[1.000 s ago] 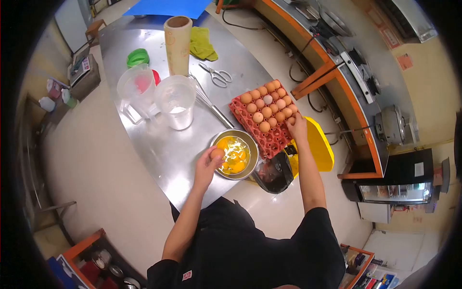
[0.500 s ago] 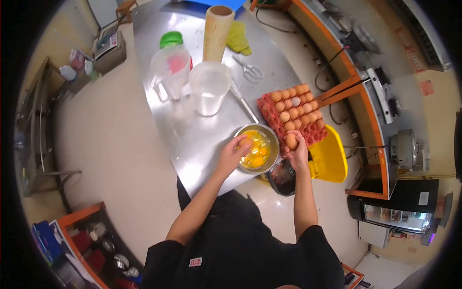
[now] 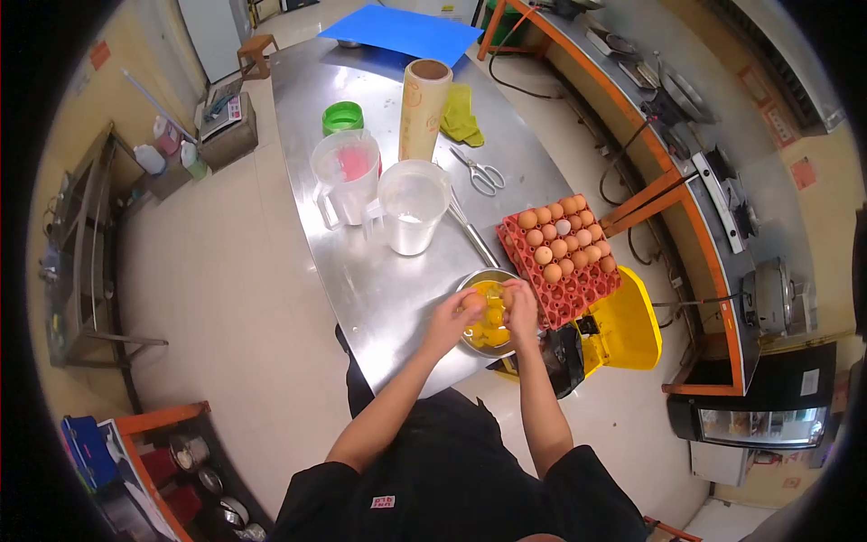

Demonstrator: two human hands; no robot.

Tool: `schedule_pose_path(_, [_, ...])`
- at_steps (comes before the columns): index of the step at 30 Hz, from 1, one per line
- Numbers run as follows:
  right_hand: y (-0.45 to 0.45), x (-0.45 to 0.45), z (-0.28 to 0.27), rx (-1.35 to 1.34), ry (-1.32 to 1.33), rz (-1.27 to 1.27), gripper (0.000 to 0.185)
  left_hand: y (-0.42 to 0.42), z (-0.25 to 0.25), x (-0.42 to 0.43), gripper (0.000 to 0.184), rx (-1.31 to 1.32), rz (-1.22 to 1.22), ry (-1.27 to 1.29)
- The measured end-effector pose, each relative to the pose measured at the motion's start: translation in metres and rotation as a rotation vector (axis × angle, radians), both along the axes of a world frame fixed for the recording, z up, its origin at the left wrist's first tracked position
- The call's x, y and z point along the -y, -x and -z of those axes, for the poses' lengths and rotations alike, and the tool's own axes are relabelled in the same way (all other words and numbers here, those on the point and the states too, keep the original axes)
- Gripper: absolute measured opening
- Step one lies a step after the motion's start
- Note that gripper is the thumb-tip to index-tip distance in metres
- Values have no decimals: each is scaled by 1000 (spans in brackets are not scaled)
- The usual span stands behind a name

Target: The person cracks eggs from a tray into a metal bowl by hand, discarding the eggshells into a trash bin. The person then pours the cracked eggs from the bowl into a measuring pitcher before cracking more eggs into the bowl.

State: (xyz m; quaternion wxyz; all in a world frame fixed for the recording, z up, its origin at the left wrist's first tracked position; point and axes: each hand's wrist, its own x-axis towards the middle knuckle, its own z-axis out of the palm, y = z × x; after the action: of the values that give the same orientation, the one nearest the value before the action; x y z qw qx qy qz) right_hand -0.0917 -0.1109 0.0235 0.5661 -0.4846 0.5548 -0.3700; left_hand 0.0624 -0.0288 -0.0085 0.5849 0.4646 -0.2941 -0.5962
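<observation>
A metal bowl [image 3: 466, 282] with several yellow yolks [image 3: 492, 336] in it stands at the table's near corner. My left hand [image 3: 449, 320] is closed around a brown egg [image 3: 472, 302] over the bowl's left side. Opposite it, my right hand [image 3: 522, 316] grips another brown egg [image 3: 508, 296] above the bowl. The two eggs are close together; whether either shell is cracked cannot be made out. Just right of the bowl sits a red egg tray [image 3: 578, 296], its far rows filled with brown eggs [image 3: 566, 246] and its near cups bare.
A whisk [image 3: 473, 237] lies behind the bowl, near two clear plastic jugs [image 3: 414, 212] [image 3: 348, 185]. Farther back are scissors [image 3: 480, 172], a film roll [image 3: 423, 113], a green cloth [image 3: 461, 117] and a green ring-shaped item [image 3: 342, 116]. A yellow bin [image 3: 639, 325] stands below the tray.
My right hand has carried its egg left from beside the tray to over the bowl, close to my left hand. The view has tilted, so the table appears lower.
</observation>
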Motion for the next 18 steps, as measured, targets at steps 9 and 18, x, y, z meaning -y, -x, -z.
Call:
schedule_pose_path(9, [7, 0, 9, 14, -29, -26, 20, 16, 13, 7, 43, 50, 16, 11])
schedule_pose_path(18, [36, 9, 31, -469, 243, -312, 29, 14, 18, 4, 47, -20, -51, -6])
